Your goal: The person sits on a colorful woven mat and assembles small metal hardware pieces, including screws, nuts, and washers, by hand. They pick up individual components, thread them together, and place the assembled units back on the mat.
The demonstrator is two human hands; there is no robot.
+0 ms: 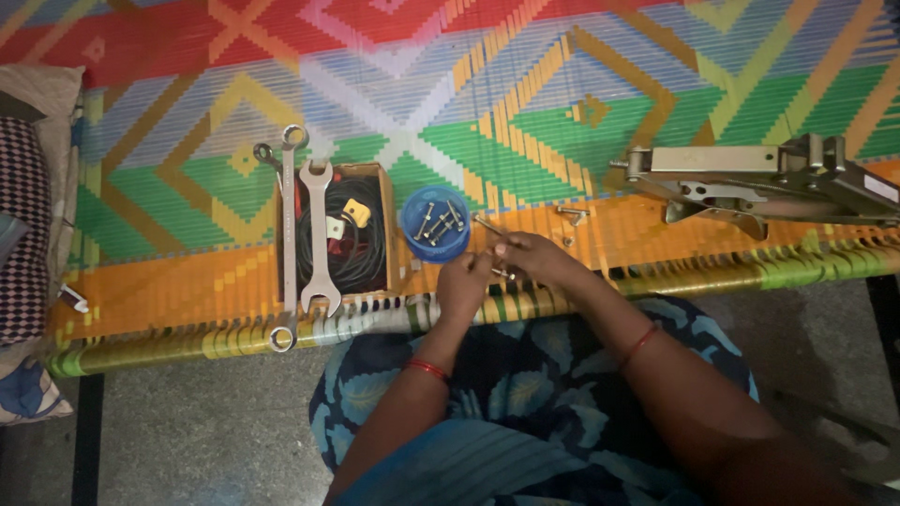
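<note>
Small bolt [503,274] pinched between both hands' fingertips, beside blue bowl [436,223]

Wrenches [302,239] lie across my cable box [380,201]. A metal jack [759,178] rests far right. Cushions [28,234] sit left.

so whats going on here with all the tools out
A person sits at a woven cot, both hands together over its edge. The left hand and right hand hold a small bolt between the fingertips. Beside them stand a blue bowl of bolts, spanners and a metal jack.
</note>
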